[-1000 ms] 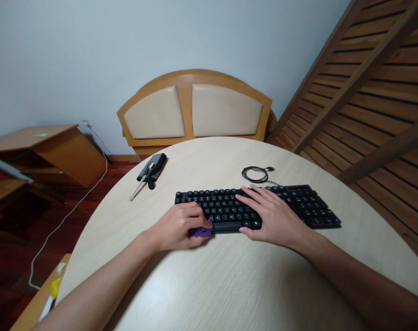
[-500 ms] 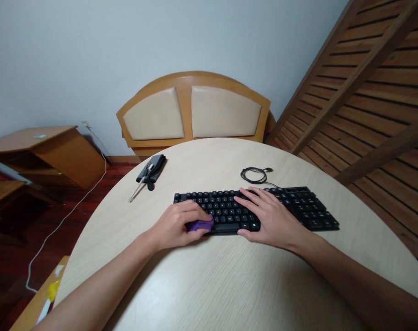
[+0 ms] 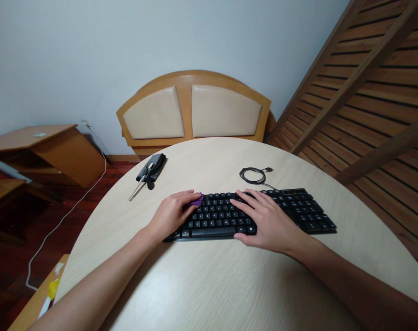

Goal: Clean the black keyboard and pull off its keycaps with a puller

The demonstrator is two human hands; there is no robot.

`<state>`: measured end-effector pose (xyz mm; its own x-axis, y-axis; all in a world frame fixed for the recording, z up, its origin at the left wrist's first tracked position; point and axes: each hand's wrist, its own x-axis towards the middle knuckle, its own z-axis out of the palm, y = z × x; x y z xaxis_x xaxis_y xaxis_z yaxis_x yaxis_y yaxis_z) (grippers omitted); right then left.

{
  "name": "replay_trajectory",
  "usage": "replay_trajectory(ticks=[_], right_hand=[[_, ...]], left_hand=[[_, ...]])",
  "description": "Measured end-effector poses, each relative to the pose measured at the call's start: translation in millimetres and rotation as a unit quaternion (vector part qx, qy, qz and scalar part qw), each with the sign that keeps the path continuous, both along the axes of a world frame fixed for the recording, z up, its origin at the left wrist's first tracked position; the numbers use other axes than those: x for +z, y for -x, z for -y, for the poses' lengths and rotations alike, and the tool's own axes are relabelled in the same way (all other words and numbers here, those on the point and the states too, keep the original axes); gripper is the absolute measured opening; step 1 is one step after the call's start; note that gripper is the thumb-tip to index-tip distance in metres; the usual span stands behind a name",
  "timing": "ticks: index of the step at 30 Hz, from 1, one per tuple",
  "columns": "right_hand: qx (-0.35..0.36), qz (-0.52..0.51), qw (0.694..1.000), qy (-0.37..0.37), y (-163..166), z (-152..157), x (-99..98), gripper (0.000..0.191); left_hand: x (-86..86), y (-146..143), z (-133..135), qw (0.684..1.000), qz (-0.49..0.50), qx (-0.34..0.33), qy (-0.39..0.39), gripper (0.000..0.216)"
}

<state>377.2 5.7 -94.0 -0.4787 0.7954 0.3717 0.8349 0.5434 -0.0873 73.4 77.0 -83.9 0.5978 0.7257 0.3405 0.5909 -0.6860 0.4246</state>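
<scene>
A black keyboard (image 3: pixel 298 209) lies across the middle of a round pale wooden table (image 3: pixel 229 285). My left hand (image 3: pixel 171 214) is closed on a small purple cloth (image 3: pixel 196 201) and presses it on the keys at the keyboard's upper left. My right hand (image 3: pixel 264 220) lies flat on the keyboard's middle with its fingers stretched out, holding it in place.
The keyboard's coiled black cable (image 3: pixel 253 174) lies behind it. A dark pouch with a white pen-like tool (image 3: pixel 150 170) rests near the table's far left edge. A wooden chair (image 3: pixel 193 112) stands beyond the table, a slatted wooden frame (image 3: pixel 367 92) at right, a low wooden cabinet (image 3: pixel 47 151) at left.
My left hand has slid the purple cloth from the keyboard's front edge up to its top left rows. The right hand has stayed flat on the keys.
</scene>
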Motion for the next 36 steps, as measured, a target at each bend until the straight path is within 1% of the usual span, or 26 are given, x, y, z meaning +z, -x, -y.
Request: replay_trajectory(ticks=[7,16,23,26,29,33,36], right_hand=[[-0.008,-0.013,1.000,-0.001,1,0,-0.8,0.077],[-0.009,0.002,1.000,-0.001,0,-1,-1.8,0.078],[-0.007,-0.003,1.000,-0.003,-2,-2,-2.1,0.077],[-0.006,-0.005,1.000,-0.002,-2,-2,-2.3,0.077],[-0.006,-0.011,1.000,-0.002,-2,-2,-2.8,0.077],[-0.003,-0.010,1.000,-0.002,-2,-1,-2.3,0.078],[-0.003,-0.012,1.000,0.001,-1,-1,-0.9,0.077]], left_hand=[[6.0,2,3,0.998,-0.028,-0.030,-0.050,0.028],[14.5,3,12,0.991,-0.040,-0.111,-0.057,0.026],[14.4,1,16,0.984,-0.024,-0.165,-0.065,0.024],[15.3,0,18,0.980,-0.025,-0.178,-0.086,0.024],[16.7,-4,22,0.973,-0.023,-0.206,-0.102,0.022],[16.3,-7,28,0.967,-0.036,-0.237,-0.093,0.021],[14.4,-7,29,0.966,-0.031,-0.240,-0.087,0.020]])
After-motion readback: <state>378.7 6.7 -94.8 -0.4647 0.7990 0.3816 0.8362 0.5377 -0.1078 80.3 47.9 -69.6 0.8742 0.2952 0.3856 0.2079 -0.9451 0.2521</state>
